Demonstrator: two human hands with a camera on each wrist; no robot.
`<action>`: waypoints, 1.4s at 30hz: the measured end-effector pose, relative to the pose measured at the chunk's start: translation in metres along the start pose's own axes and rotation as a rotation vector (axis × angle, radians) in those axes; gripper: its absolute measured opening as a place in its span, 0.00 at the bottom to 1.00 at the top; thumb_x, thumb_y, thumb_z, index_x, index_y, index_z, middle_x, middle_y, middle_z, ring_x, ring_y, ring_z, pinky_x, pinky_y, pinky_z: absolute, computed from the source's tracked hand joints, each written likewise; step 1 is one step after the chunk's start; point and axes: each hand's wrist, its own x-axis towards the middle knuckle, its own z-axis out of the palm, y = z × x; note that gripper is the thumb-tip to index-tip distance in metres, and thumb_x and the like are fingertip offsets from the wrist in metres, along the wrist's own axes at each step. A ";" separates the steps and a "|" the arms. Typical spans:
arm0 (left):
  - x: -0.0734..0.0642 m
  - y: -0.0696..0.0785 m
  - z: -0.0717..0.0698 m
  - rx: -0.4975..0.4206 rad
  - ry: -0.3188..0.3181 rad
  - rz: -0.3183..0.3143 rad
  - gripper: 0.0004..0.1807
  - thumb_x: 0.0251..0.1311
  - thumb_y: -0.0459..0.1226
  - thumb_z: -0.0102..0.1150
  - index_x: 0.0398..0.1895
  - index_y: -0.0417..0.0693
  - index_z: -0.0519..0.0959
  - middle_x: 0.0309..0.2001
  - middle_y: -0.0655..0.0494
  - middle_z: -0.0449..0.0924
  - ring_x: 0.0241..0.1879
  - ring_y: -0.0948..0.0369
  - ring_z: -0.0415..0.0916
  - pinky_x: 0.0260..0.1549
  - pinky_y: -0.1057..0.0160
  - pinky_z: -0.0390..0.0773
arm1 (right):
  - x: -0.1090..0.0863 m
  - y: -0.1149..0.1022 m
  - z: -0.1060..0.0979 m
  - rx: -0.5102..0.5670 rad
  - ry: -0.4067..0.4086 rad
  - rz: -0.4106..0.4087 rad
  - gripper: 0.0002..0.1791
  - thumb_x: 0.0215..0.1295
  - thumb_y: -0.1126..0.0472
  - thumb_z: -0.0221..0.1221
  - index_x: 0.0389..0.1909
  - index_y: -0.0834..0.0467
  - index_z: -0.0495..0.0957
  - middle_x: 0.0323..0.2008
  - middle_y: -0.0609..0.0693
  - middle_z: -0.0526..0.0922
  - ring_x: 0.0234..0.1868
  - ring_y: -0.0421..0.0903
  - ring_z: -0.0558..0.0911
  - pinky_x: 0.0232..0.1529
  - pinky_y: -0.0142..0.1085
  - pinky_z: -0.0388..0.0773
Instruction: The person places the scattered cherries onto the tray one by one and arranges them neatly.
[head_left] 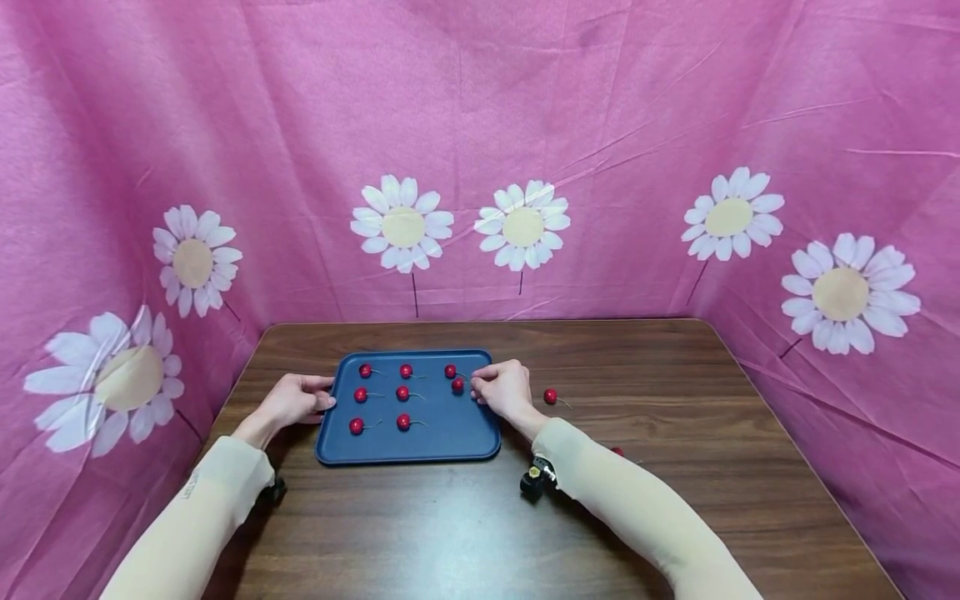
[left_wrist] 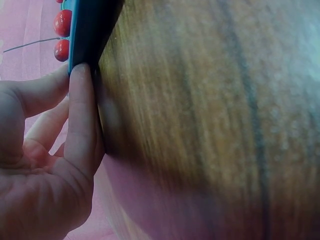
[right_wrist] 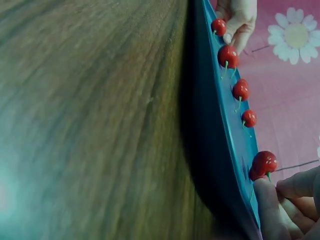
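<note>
A blue tray point(head_left: 442, 446) lies on the table with several red cherries standing in loose columns on it. My left hand point(head_left: 294, 400) grips the tray's left rim; in the left wrist view, thumb and fingers point(left_wrist: 81, 115) meet at that edge. Over the tray's right side, my right hand point(head_left: 504, 390) pinches a cherry point(head_left: 457, 387) by its stem. Just behind that one sits another cherry point(head_left: 450, 371), close to it. In the right wrist view the pinched cherry point(right_wrist: 265, 162) hangs at the fingertips and partly overlaps a second one.
On the wooden table point(head_left: 735, 500), right of the tray, lies a cherry point(head_left: 551, 397) with its stem. Another cherry point(head_left: 617, 452) is partly hidden behind my right sleeve. A pink cloth point(head_left: 465, 100) with printed daisies surrounds the table's back and sides.
</note>
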 end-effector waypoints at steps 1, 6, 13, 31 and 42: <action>0.000 0.000 0.000 -0.007 0.001 0.006 0.34 0.76 0.29 0.67 0.82 0.29 0.70 0.37 0.57 0.89 0.41 0.66 0.86 0.48 0.55 0.96 | 0.000 0.000 0.001 -0.005 -0.003 -0.003 0.05 0.70 0.69 0.72 0.40 0.65 0.96 0.27 0.58 0.94 0.24 0.39 0.91 0.28 0.31 0.91; 0.001 -0.002 0.000 -0.017 -0.002 0.017 0.34 0.76 0.28 0.66 0.82 0.28 0.69 0.36 0.58 0.89 0.41 0.67 0.86 0.48 0.55 0.96 | 0.000 -0.002 0.004 -0.020 -0.024 0.003 0.04 0.69 0.70 0.73 0.39 0.65 0.95 0.28 0.58 0.94 0.25 0.40 0.91 0.29 0.32 0.92; 0.001 -0.002 -0.003 0.000 0.004 0.011 0.34 0.76 0.29 0.67 0.82 0.30 0.69 0.38 0.53 0.90 0.43 0.64 0.87 0.50 0.52 0.96 | 0.001 -0.010 0.005 0.071 -0.023 0.075 0.05 0.70 0.70 0.73 0.43 0.67 0.95 0.30 0.59 0.95 0.25 0.40 0.91 0.28 0.30 0.91; 0.000 0.000 -0.002 0.021 0.006 -0.004 0.34 0.76 0.30 0.67 0.82 0.31 0.70 0.40 0.54 0.91 0.43 0.65 0.86 0.51 0.52 0.96 | 0.012 0.004 -0.011 -0.550 -0.058 -0.332 0.06 0.71 0.60 0.73 0.35 0.52 0.97 0.34 0.48 0.97 0.39 0.50 0.94 0.43 0.51 0.94; 0.000 0.000 0.000 0.002 0.001 0.007 0.34 0.76 0.30 0.67 0.82 0.30 0.70 0.40 0.53 0.91 0.42 0.65 0.87 0.51 0.52 0.96 | 0.003 -0.005 0.005 -0.574 -0.077 -0.268 0.07 0.69 0.56 0.75 0.29 0.47 0.95 0.28 0.42 0.93 0.34 0.44 0.89 0.34 0.44 0.90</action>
